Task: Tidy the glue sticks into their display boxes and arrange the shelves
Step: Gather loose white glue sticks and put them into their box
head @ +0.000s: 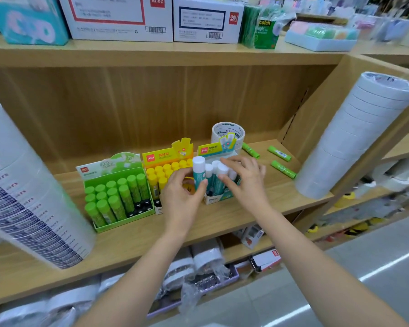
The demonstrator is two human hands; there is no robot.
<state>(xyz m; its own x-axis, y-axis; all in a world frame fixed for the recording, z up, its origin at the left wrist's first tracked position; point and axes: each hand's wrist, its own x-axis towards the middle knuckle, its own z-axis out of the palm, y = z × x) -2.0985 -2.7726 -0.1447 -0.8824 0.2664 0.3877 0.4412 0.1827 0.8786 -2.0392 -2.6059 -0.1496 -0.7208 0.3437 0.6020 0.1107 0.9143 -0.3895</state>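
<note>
Three display boxes stand side by side on the middle shelf (pixel 222 223): a green box (pixel 118 223) of green glue sticks, a yellow box (pixel 162 159) of yellow-capped sticks, and a teal box (pixel 214 199) of white-capped teal sticks. My left hand (pixel 182 192) is shut on a teal glue stick (pixel 198 171), held upright at the teal box's left edge. My right hand (pixel 245 178) rests its spread fingers on the caps of the sticks in that box. Three loose green glue sticks (pixel 283 169) lie on the shelf to the right.
A tape roll (pixel 227 133) stands behind the teal box. Tall stacks of white tape lean in at the left (pixel 29 204) and right (pixel 354 133). Cartons (pixel 118 17) fill the upper shelf. Wrapped tape and clips crowd the lower shelf (pixel 198 272).
</note>
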